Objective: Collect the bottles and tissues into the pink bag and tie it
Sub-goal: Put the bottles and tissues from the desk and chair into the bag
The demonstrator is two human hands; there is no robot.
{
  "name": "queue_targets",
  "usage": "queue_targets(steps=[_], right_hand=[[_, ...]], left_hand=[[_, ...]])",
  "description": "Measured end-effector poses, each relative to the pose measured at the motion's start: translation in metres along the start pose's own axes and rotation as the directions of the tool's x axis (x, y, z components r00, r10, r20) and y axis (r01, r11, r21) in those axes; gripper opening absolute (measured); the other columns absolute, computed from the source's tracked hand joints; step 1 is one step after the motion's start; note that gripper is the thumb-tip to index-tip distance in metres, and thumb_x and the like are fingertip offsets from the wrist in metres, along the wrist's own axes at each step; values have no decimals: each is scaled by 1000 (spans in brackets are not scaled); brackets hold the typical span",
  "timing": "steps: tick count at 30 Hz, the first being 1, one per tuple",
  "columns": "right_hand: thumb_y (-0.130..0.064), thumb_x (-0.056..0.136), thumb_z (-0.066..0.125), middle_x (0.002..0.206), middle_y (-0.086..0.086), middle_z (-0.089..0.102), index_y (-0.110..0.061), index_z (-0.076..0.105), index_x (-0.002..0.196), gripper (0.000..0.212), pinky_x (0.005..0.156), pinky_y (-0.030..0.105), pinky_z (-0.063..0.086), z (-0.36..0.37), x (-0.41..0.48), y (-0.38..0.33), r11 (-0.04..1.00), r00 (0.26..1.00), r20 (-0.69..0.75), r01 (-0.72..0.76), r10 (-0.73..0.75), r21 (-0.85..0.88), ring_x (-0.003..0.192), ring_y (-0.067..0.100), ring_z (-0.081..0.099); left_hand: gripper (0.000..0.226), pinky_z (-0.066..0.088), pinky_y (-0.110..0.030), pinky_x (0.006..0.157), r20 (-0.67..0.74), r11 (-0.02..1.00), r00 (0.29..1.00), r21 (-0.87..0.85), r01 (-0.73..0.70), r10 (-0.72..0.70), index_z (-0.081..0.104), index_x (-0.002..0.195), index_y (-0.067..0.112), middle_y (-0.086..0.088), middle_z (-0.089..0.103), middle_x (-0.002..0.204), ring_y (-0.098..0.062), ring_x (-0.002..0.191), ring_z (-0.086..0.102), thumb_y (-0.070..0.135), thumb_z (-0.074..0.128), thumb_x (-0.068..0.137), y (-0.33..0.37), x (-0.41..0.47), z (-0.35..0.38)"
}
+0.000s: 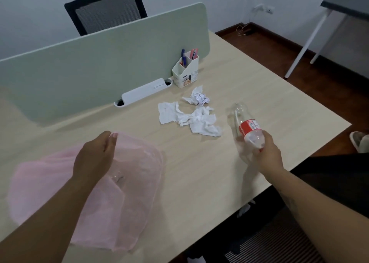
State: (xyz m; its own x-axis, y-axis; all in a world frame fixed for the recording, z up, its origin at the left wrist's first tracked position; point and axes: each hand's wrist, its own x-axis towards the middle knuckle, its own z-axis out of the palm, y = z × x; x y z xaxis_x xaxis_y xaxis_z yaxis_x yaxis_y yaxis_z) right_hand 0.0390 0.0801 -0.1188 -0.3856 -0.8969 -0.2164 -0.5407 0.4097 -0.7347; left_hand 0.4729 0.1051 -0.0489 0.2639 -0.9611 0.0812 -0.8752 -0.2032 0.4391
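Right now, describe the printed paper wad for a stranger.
At the right end of the green divider stands a white pen holder. Just before it lies a crumpled paper wad; unlike the plain tissues nearer you, it bears black marks.

clear plastic bottle, crumpled paper tissues

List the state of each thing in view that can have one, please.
pink bag, untied, lying on the desk
left hand, pinches the bag's edge
bottle, empty, tilted, held at one end
right hand, grips the bottle
tissues, crumpled, loose on the desk, outside the bag
pen holder, upright, with pens inside
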Motion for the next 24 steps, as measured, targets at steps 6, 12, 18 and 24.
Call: queue_targets(steps=[6,12,18,24], right_hand=[[-12,98,49,114,4,61,-34,38,141,50,69,25,47,-12,-40,-41,936,991,136,-51,3,348,85,24,64],[-11,92,59,109,-3,69,-48,54,127,51,95,41,52,18,-77,-83,964,798,556,112,-232,240,80,16,66],[-12,93,56,99,0,65,-39,50,134,50,87,29,52,85,-115,-131,959,562,778,203,-279,198,70,10,60],[-13,94,55,96,-2,63,-39,50,136,50,90,32,52,126,-139,-170,941,451,828,210,-334,266,71,9,63]], left_hand=[[45,43,-38,58,-9,998,999,36,-45,46,41,78,13,-11,54,63,-38,65,53,49,33,104,4,19,-11],[44,52,-43,70,-52,1000,998,-1,-19,19,56,91,12,-13,64,79,-36,77,59,48,34,105,-8,22,-36],[43,45,-38,61,-84,1000,996,-16,22,-23,44,79,13,-9,55,65,-36,68,56,47,35,105,-18,8,-48],[47,39,-36,60,-228,979,957,52,195,-179,41,71,16,-5,54,67,-35,70,55,48,32,105,-40,7,-74]])
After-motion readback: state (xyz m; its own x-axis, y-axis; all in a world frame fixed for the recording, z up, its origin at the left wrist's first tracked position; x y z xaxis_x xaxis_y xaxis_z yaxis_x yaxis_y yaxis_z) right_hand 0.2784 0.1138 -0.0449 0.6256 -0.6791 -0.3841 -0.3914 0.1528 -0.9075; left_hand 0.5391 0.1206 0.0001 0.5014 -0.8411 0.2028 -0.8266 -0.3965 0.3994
